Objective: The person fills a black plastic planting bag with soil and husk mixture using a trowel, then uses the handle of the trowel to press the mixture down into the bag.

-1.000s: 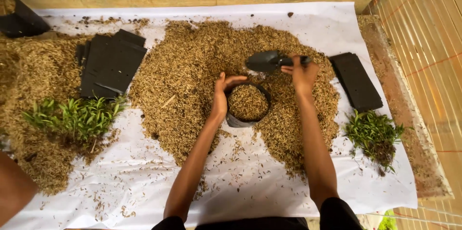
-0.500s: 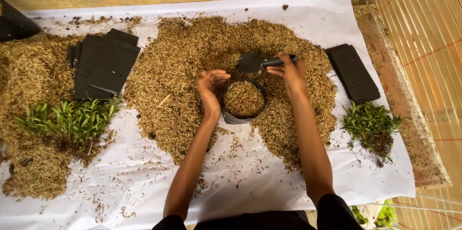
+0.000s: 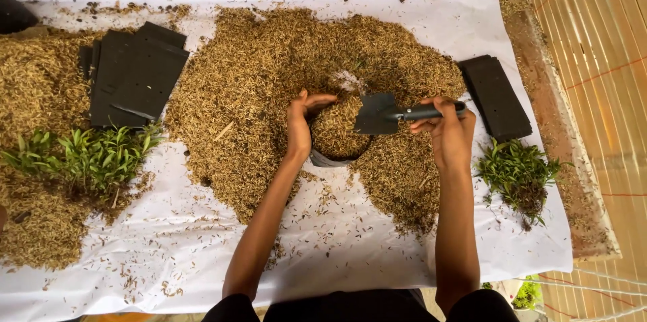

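The husk-filled black pot point(image 3: 335, 138) is cupped by the left hand point(image 3: 301, 125); a black trowel point(image 3: 397, 113) is gripped in the closed right hand point(image 3: 448, 130).

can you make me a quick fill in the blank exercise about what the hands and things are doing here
1. The right hand holds a small black ____ by its handle.
2. The left hand grips the rim of a round black pot filled with ____.
3. The husk pile lies on a ____ sheet.
4. Beside the right hand lies a bunch of green ____.

Missing words: trowel; husks; white; seedlings
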